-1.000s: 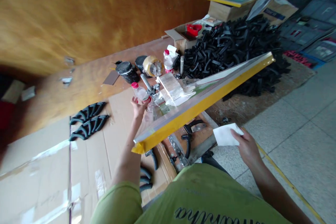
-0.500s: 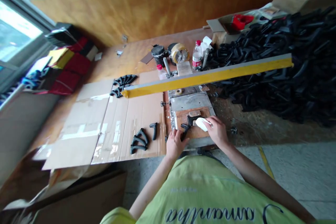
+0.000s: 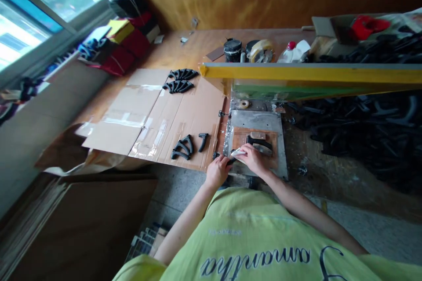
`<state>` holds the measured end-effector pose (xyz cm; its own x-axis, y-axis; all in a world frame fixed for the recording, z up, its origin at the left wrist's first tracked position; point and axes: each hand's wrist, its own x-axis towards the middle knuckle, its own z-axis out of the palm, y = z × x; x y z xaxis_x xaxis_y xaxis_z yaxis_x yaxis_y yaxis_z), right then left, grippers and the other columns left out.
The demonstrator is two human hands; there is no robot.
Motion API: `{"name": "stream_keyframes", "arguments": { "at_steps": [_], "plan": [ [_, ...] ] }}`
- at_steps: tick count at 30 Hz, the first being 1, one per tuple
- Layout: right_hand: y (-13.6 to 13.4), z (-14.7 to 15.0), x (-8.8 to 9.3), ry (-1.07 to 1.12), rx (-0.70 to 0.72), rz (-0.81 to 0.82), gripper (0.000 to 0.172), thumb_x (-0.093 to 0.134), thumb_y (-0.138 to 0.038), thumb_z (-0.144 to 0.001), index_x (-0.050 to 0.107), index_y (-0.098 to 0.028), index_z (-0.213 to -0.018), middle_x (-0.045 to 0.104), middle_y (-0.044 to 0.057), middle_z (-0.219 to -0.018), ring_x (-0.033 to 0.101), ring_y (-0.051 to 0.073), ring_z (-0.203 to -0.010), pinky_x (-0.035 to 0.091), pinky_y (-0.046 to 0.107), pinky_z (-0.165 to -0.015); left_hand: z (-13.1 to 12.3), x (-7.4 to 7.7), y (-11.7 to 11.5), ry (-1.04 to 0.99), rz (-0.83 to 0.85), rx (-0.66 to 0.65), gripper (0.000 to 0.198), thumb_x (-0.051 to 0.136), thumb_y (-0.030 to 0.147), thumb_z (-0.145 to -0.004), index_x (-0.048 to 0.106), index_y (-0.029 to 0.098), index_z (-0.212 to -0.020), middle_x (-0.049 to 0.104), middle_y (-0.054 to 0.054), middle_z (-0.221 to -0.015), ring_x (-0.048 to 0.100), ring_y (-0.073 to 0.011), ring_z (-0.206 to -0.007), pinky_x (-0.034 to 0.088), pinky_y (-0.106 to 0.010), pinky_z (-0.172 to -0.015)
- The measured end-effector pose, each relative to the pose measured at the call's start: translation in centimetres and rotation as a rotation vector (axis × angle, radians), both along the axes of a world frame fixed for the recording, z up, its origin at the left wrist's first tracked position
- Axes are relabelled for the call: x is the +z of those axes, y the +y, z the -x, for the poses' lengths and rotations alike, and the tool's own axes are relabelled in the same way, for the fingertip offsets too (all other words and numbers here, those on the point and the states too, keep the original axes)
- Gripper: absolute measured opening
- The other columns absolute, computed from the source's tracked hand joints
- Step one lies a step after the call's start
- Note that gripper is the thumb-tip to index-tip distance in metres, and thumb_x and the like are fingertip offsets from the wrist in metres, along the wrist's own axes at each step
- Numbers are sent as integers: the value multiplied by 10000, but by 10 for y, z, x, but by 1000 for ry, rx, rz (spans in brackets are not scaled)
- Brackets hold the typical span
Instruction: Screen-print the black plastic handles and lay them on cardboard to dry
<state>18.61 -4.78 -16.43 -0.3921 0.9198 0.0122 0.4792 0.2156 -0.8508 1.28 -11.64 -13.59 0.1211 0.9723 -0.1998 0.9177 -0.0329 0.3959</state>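
My left hand (image 3: 217, 172) is closed on one end of a black curved part (image 3: 232, 160) in front of the metal plate (image 3: 255, 118). Beside it, my right hand (image 3: 252, 159) pinches a folded white cloth (image 3: 238, 153) against that part. Behind my right hand, another black part (image 3: 260, 142) sits in the wooden fixture (image 3: 274, 134) on the plate. On the cardboard sheet (image 3: 194, 118) to the left lie a single black part (image 3: 203, 142) and a small cluster of similar ones (image 3: 182, 147).
A yellow-edged frame (image 3: 296, 72) is raised over the back of the plate. Rows of black parts (image 3: 180, 80) lie on the cardboard's far end. Jars (image 3: 232, 50) and a tape roll (image 3: 262, 51) stand behind. A large black pile (image 3: 369, 127) fills the right.
My right hand has moved left with the white cloth, onto the part in my left hand. The view has turned, and the yellow-edged frame appears higher and further right.
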Motion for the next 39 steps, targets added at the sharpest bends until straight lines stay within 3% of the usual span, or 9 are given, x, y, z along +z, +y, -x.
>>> {"name": "stream_keyframes", "arguments": {
  "at_steps": [5,12,24,29,33,36,39],
  "plan": [
    [16,14,-1,-84,-12,32,219,625,-271,-878,499,-211,-709,598,4,-747,551,160,-719,374,269,-676,1,1,2,-12,-9,-27,67,592,241,-923,632,191,-943,668,-70,-993,645,-196,-942,500,-288,-794],
    [11,10,10,-123,12,65,237,612,-255,-874,455,-223,-699,581,-12,-718,515,150,-674,342,261,-634,0,-3,1,14,6,-18,66,583,243,-920,629,206,-952,664,-66,-992,646,-203,-951,497,-290,-762],
    [23,23,9,-164,26,26,261,611,-213,-858,411,-234,-691,603,24,-771,538,169,-727,380,279,-675,4,-5,1,2,-2,-18,69,597,250,-914,637,207,-950,671,-57,-981,650,-197,-954,496,-277,-774],
    [37,29,18,-115,-5,-11,211,587,-206,-841,429,-233,-704,607,39,-800,547,175,-758,392,278,-691,8,-8,-1,-38,-16,46,116,600,279,-920,653,236,-1014,685,-46,-991,663,-187,-932,492,-270,-761],
    [40,-12,32,116,-192,216,280,630,-399,-805,444,-229,-684,535,-20,-648,501,141,-620,372,242,-560,8,-8,-3,-35,-31,67,139,582,289,-930,664,242,-1032,696,-44,-1000,675,-191,-930,501,-272,-761],
    [43,-63,40,354,-334,437,320,704,-477,-709,520,-218,-748,551,-36,-646,496,124,-561,361,225,-479,7,-11,-7,-37,-68,116,164,584,291,-923,664,246,-1058,707,-46,-1036,685,-199,-938,515,-273,-756],
    [52,-117,39,528,-467,533,407,794,-489,-589,566,-207,-774,587,-32,-672,520,113,-550,385,217,-457,2,-16,-12,-64,-138,201,184,573,297,-915,665,242,-1065,714,-51,-1069,696,-205,-928,531,-280,-753]
  ]
}}
